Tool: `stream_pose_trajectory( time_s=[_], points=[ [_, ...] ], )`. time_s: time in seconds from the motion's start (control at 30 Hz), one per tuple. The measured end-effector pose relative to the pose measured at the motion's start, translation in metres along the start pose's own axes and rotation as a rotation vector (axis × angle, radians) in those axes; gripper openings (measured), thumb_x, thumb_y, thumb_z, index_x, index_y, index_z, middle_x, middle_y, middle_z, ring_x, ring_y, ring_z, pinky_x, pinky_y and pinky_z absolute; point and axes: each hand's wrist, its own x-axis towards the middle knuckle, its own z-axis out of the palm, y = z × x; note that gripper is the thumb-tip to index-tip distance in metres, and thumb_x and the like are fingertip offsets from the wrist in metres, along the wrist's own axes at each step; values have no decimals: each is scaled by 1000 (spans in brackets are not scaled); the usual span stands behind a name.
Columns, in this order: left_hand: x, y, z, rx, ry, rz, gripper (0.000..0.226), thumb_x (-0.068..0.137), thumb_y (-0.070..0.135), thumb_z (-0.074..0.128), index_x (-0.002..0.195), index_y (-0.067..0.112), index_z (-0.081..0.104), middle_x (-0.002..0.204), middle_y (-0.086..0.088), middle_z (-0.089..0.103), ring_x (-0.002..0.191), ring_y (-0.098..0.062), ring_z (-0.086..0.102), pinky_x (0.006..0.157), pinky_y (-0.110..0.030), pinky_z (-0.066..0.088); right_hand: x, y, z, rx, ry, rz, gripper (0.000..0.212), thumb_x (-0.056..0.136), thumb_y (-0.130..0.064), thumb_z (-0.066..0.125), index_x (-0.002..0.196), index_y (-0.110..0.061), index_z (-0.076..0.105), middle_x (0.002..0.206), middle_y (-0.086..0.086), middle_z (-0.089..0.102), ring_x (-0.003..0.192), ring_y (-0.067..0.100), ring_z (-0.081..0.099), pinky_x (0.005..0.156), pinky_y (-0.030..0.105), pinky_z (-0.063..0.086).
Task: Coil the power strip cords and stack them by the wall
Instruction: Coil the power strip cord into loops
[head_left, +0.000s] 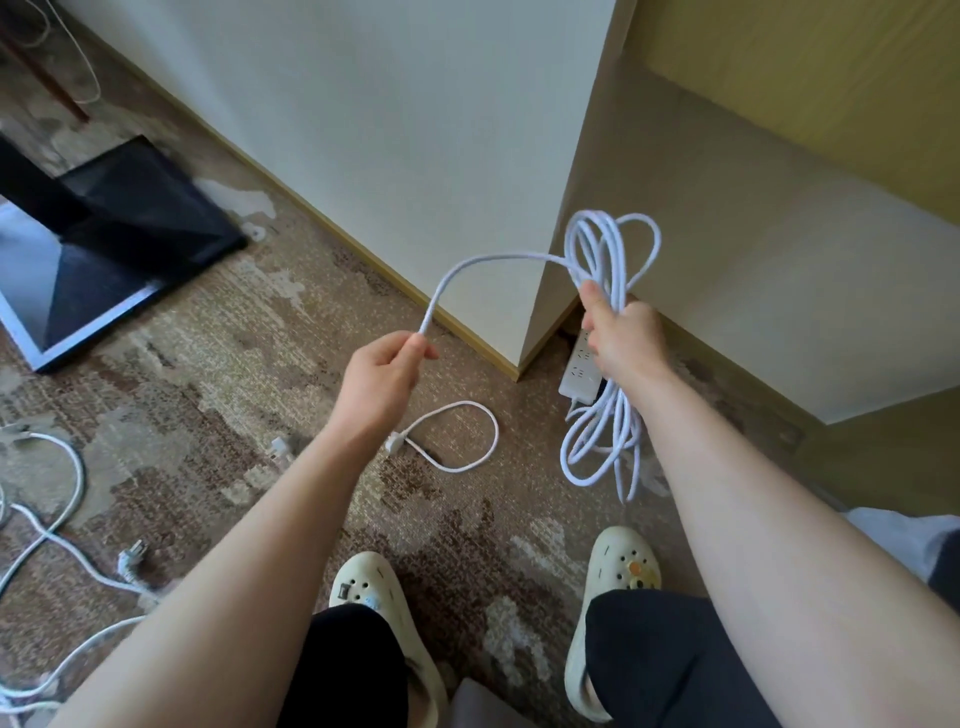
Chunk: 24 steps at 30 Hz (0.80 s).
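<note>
1. Two bare hands are on one long white power cord (483, 260) here. The right hand (621, 338) has its fingers wrapped tight around a bundle of white cord loops (608, 364), held up in the air in front of the cream wall corner (540, 260).
2. The loops stick out above the fist and hang down below it, well clear of the floor as far as I can tell.
3. The left hand (387, 371) pinches the loose run of the same cord between thumb and fingers, and the cord arcs up and over to the bundle.
4. Below the left hand, the rest of the cord makes a loop on the patchy brown carpet (234, 415), ending at a white plug (393, 442) near the wrist.
5. A white rectangular power strip (577, 371) lies on the carpet right by the wall corner, partly hidden behind the right hand.
6. More loose white cables (52, 519) with a grey plug (131, 558) sprawl at the far left, next to a black stand base (130, 228).
7. Cream clog shoes (374, 587) at the bottom.
</note>
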Motion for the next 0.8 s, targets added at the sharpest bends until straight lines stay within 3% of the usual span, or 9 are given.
stream_pose_trajectory(
  time_s=[0.07, 0.13, 0.23, 0.33, 0.47, 0.63, 0.8],
  points=[
    [-3, 9, 24, -51, -52, 39, 27, 98, 27, 50, 82, 19, 70, 52, 10, 43, 46, -7, 34, 43, -20, 28, -7, 3, 5, -46, -151, -17, 50, 92, -59, 57, 76, -12, 61, 45, -9, 44, 35, 9, 37, 39, 22, 32],
    [-7, 11, 44, 40, -105, 71, 27, 98, 27, 52, 81, 18, 70, 52, 8, 42, 44, -8, 33, 44, -22, 28, -16, 5, 13, -44, -269, -16, 50, 93, -58, 58, 79, -10, 61, 43, -9, 40, 35, 11, 33, 39, 24, 29],
    [-9, 6, 65, 190, -124, 110, 26, 97, 27, 53, 78, 19, 68, 43, 10, 36, 39, -7, 30, 47, -27, 26, -23, 5, 18, -26, -352, -35, 50, 91, -58, 60, 83, -8, 62, 42, -9, 38, 34, 9, 32, 40, 24, 28],
    [-8, 6, 73, 265, -102, 126, 27, 96, 33, 54, 78, 20, 69, 40, 10, 39, 37, -5, 32, 44, -27, 26, -28, 2, 19, -42, -426, -73, 52, 77, -66, 66, 78, -15, 64, 46, -8, 40, 35, 8, 33, 40, 26, 27],
    [-5, 8, 81, 320, -147, 156, 32, 97, 33, 50, 83, 11, 68, 48, 9, 43, 39, -5, 34, 43, -24, 28, -27, 1, 23, -1, -383, -90, 38, 85, -49, 73, 68, -17, 60, 45, -7, 46, 37, 11, 36, 40, 27, 30],
    [-8, 1, 80, 352, -274, 150, 31, 100, 25, 44, 90, 0, 61, 62, 0, 52, 53, -13, 41, 57, -31, 36, -16, 3, 23, 27, -290, -77, 44, 90, -47, 67, 88, -3, 64, 55, -2, 44, 36, 9, 37, 42, 26, 31],
    [-18, -13, 75, 378, -416, 101, 28, 100, 24, 44, 95, 12, 68, 60, 8, 57, 52, -6, 47, 57, -27, 40, -9, 5, 17, 73, -246, -85, 41, 98, -42, 59, 81, -5, 65, 49, 0, 54, 35, 10, 37, 39, 22, 34]
  ],
)
